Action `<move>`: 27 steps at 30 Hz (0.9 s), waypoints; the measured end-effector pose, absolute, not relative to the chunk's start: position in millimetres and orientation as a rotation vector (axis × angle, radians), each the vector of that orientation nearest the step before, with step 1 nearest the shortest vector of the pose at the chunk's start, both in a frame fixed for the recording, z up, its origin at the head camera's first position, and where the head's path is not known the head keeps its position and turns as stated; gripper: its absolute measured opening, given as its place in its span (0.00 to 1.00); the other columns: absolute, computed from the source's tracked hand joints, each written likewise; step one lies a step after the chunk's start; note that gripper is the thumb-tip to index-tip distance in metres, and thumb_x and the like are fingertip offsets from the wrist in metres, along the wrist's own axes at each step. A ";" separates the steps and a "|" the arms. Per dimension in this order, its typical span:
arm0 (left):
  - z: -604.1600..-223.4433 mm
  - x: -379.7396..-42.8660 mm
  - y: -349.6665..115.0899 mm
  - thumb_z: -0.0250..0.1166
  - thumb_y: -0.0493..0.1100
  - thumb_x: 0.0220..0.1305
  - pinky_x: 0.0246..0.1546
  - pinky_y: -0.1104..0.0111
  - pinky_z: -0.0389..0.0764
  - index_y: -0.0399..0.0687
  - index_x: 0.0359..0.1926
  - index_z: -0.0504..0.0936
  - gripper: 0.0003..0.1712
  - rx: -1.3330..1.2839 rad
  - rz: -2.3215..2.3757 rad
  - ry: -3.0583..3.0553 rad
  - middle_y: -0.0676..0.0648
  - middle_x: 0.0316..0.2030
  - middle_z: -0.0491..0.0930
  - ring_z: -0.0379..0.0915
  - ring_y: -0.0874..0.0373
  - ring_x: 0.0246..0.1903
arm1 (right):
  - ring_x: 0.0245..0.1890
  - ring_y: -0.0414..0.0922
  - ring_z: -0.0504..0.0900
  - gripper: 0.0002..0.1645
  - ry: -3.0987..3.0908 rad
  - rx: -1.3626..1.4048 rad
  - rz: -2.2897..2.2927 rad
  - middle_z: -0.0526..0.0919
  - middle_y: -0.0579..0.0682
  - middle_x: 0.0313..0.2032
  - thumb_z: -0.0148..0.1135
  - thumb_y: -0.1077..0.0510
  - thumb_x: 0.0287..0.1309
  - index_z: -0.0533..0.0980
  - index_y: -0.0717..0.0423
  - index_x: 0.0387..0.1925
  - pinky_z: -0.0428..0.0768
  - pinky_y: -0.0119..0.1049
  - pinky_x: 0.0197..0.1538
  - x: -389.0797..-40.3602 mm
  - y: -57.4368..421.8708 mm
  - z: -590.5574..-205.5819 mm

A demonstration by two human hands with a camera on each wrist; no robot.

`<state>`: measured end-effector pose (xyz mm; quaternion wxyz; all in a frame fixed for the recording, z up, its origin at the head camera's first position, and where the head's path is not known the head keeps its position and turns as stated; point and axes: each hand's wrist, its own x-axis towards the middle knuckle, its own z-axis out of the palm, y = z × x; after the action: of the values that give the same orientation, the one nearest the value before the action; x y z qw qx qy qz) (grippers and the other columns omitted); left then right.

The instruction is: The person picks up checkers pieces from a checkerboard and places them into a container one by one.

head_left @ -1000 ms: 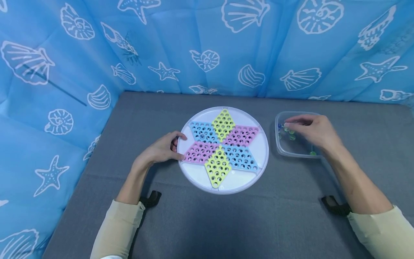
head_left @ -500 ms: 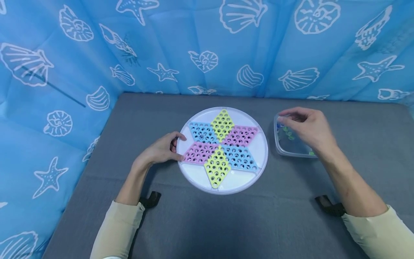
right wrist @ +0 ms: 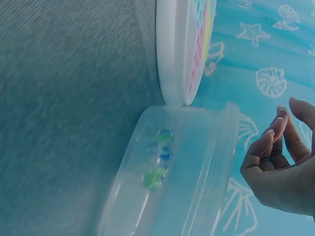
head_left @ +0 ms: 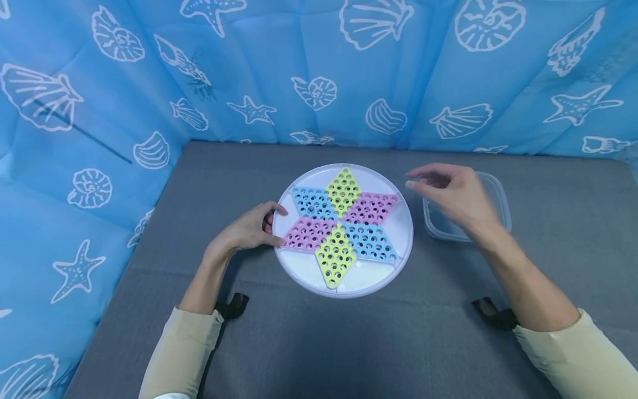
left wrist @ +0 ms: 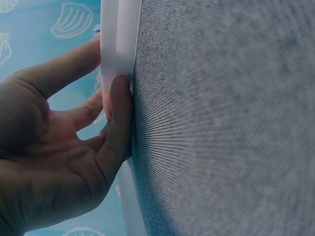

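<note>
A round white Chinese checkers board (head_left: pixel 299 275) with a yellow, pink and blue star of holes lies on the table. One clear marble with a dark swirl (head_left: pixel 311 210) sits in its upper left blue section. My left hand (head_left: pixel 247 227) holds the board's left rim, thumb at the near side, as the left wrist view also shows. My right hand (head_left: pixel 461 194) is in the air between the board and a clear plastic container (head_left: pixel 502 202). Its thumb and fingertips are drawn together as if round a marble, which they mostly hide. Green and blue marbles (right wrist: pixel 155 178) lie in the container.
A grey cloth (head_left: pixel 349 343) covers the table. Behind and to the left hangs a blue curtain (head_left: pixel 279 61) with white shell prints. Dark straps (head_left: pixel 232 306) stick out by both wrists. The container stands close to the board's right side.
My right hand has risen out of the container and moved left toward the board, its fingertips kept together. My left hand and the board have stayed in place.
</note>
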<state>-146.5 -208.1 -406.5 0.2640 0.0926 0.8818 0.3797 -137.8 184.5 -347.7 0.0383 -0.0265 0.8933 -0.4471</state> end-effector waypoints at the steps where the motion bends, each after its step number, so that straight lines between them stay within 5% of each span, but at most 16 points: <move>1: -406.8 -146.1 -208.7 0.75 0.35 0.54 0.37 0.63 0.67 0.41 0.61 0.70 0.35 0.249 1.022 2.386 0.42 0.39 0.65 0.64 0.52 0.35 | 0.42 0.49 0.79 0.23 2.738 -0.090 -1.368 0.83 0.53 0.46 0.63 0.44 0.65 0.81 0.53 0.53 0.73 0.39 0.41 -138.1 181.8 -347.9; 12: -404.7 -145.9 -208.6 0.75 0.34 0.54 0.38 0.63 0.68 0.42 0.61 0.70 0.35 0.252 1.036 2.379 0.41 0.40 0.66 0.65 0.52 0.35 | 0.34 0.51 0.79 0.19 2.681 -0.223 -1.434 0.81 0.52 0.34 0.70 0.49 0.59 0.84 0.54 0.49 0.73 0.32 0.33 -139.4 151.8 -356.3; 27: -405.3 -147.2 -207.7 0.76 0.35 0.53 0.37 0.63 0.68 0.43 0.61 0.70 0.35 0.225 1.011 2.392 0.42 0.40 0.66 0.65 0.52 0.35 | 0.33 0.48 0.78 0.19 2.540 -0.403 -1.401 0.81 0.51 0.34 0.70 0.52 0.59 0.83 0.53 0.50 0.75 0.35 0.32 -148.7 114.3 -369.3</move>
<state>-147.2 -207.7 -405.3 0.2645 0.0832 0.8850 0.3741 -148.7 114.3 -369.3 0.1065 -0.1367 0.8624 -0.4756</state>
